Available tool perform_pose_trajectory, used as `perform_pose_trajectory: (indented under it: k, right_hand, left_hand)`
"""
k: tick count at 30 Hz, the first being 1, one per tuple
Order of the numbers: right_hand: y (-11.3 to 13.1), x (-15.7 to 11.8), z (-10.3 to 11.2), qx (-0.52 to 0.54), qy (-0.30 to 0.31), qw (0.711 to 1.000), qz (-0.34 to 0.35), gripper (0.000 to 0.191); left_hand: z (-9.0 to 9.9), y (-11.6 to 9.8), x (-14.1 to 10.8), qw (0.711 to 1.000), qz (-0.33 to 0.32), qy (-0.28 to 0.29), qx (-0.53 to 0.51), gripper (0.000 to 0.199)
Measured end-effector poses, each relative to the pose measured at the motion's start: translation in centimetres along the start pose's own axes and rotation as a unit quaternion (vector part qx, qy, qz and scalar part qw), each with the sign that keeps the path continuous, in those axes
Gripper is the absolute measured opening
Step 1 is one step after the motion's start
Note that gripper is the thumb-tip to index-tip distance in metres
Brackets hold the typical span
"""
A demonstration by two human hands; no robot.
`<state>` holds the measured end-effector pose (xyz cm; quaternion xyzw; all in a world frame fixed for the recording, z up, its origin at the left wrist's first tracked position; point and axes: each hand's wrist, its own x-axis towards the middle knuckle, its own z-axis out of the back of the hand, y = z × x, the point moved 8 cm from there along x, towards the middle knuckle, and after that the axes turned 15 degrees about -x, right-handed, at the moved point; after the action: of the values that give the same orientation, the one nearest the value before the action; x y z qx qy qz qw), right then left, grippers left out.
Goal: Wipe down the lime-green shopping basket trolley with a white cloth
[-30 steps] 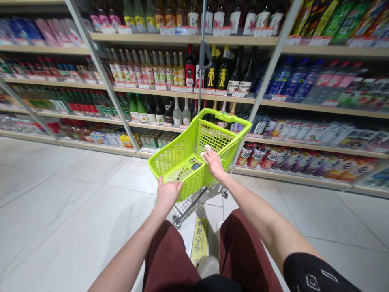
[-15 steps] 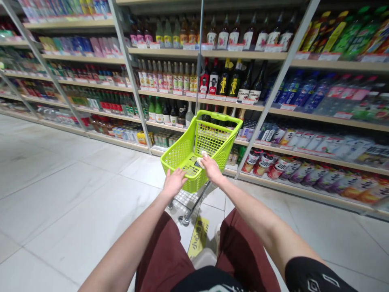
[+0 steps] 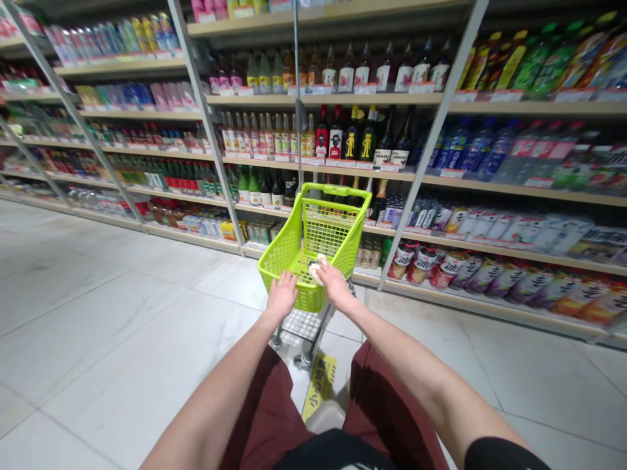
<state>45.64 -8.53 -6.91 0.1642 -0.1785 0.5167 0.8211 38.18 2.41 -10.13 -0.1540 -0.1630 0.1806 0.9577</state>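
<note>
Hands apart in a supermarket aisle: the left hand (image 3: 281, 295) rests open on the near rim of a lime-green shopping cart (image 3: 318, 228), while the right hand (image 3: 335, 284) presses a white cloth (image 3: 316, 272) inside it — bottled drinks (image 3: 274, 134) shelved just ahead.

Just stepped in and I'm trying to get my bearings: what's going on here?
A person stands in a shop aisle, with a small lime-green plastic shopping cart in front of them. Their left hand lies open on the cart's near rim. Their right hand holds a crumpled white cloth at that same rim. Beyond the cart, wood-and-metal shelves carry rows of bottles.
</note>
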Motion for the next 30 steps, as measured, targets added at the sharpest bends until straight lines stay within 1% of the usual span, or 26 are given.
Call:
perform_pose_trajectory:
  k: [3, 4, 5, 6, 7, 8, 9, 10, 11, 12, 13, 14, 15, 17, 19, 20, 22, 24, 26, 27, 28, 30]
  right_hand:
    - [2.0, -0.7, -0.2, 0.036, -0.005, 0.998, 0.052, 0.033]
    - [2.0, -0.7, 0.0, 0.057, -0.008, 0.997, 0.047, 0.036]
    - [1.4, -0.6, 0.4, 0.084, -0.017, 0.996, 0.020, 0.039]
    - [0.3, -0.3, 1.0, 0.115, -0.031, 0.992, -0.029, 0.041]
    - [-1.3, 0.0, 1.7, 0.150, -0.051, 0.982, -0.100, 0.040]
    - [-3.0, 0.2, 2.3, 0.196, -0.074, 0.961, -0.181, 0.038]
    - [-4.5, 0.4, 2.8, 0.247, -0.093, 0.930, -0.255, 0.033]
    - [-5.5, 0.7, 3.1, 0.298, -0.104, 0.897, -0.309, 0.029]
    - [-5.8, 1.2, 3.2, 0.344, -0.105, 0.869, -0.340, 0.024]
    - [-5.7, 1.8, 3.2, 0.383, -0.098, 0.850, -0.349, 0.020]
    - [-5.2, 2.5, 3.2, 0.411, -0.085, 0.840, -0.344, 0.017]
    - [-4.4, 3.1, 3.2, 0.428, -0.069, 0.838, -0.331, 0.016]
    - [-3.5, 3.5, 3.0, 0.443, -0.050, 0.837, -0.316, 0.017]
    - [-1.5, 3.8, 2.2, 0.479, 0.001, 0.831, -0.282, 0.023]
    - [0.1, 3.3, 1.3, 0.487, 0.035, 0.835, -0.255, 0.026]
    - [0.7, 3.0, 0.8, 0.481, 0.041, 0.840, -0.248, 0.026]
    - [1.3, 2.1, -0.2, 0.464, 0.020, 0.847, -0.259, 0.022]
    - [1.5, 1.4, -1.4, 0.467, -0.010, 0.834, -0.293, 0.018]
    - [1.8, 1.1, -2.6, 0.475, -0.028, 0.818, -0.322, 0.018]
    - [1.9, 1.2, -3.0, 0.476, -0.028, 0.816, -0.328, 0.018]
    - [2.2, 1.3, -3.3, 0.475, -0.022, 0.818, -0.324, 0.017]
    - [2.5, 1.6, -3.5, 0.468, -0.003, 0.828, -0.308, 0.014]
  left_hand:
    - [-0.6, -0.4, -0.1, 0.999, -0.028, -0.002, -0.019, 0.044]
    - [-0.6, -0.5, 0.0, 0.999, -0.034, -0.001, -0.039, 0.043]
    - [-0.4, -0.5, 0.2, 0.997, -0.034, -0.005, -0.067, 0.042]
    - [0.1, -0.6, 0.5, 0.994, -0.032, -0.019, -0.106, 0.041]
    - [0.9, -0.7, 0.7, 0.987, -0.029, -0.045, -0.152, 0.041]
    - [2.0, -1.0, 1.0, 0.975, -0.032, -0.081, -0.203, 0.041]
    - [3.2, -1.5, 1.2, 0.960, -0.041, -0.120, -0.251, 0.041]
    - [4.4, -2.2, 1.4, 0.943, -0.058, -0.151, -0.292, 0.042]
    - [5.4, -3.1, 1.6, 0.927, -0.082, -0.169, -0.325, 0.044]
    - [6.1, -4.3, 1.9, 0.917, -0.107, -0.164, -0.348, 0.047]
    - [6.5, -5.3, 2.3, 0.911, -0.126, -0.145, -0.365, 0.052]
    - [6.6, -6.1, 2.6, 0.906, -0.130, -0.125, -0.382, 0.058]
    - [6.6, -6.3, 3.0, 0.903, -0.119, -0.108, -0.399, 0.060]
    - [6.1, -5.6, 3.4, 0.894, -0.069, -0.102, -0.430, 0.056]
    - [5.5, -4.0, 3.2, 0.894, -0.029, -0.121, -0.431, 0.045]
    - [5.3, -3.2, 3.0, 0.899, -0.020, -0.136, -0.416, 0.040]
    - [5.0, -1.7, 2.2, 0.911, -0.006, -0.170, -0.375, 0.034]
    - [4.6, -0.9, 1.2, 0.918, 0.003, -0.187, -0.349, 0.037]
    - [4.2, -1.1, 0.2, 0.920, -0.012, -0.178, -0.348, 0.049]
    - [4.1, -1.4, -0.2, 0.920, -0.027, -0.174, -0.350, 0.057]
    - [4.0, -1.7, -0.6, 0.921, -0.044, -0.172, -0.348, 0.061]
    - [3.9, -2.1, -0.8, 0.926, -0.074, -0.162, -0.334, 0.060]
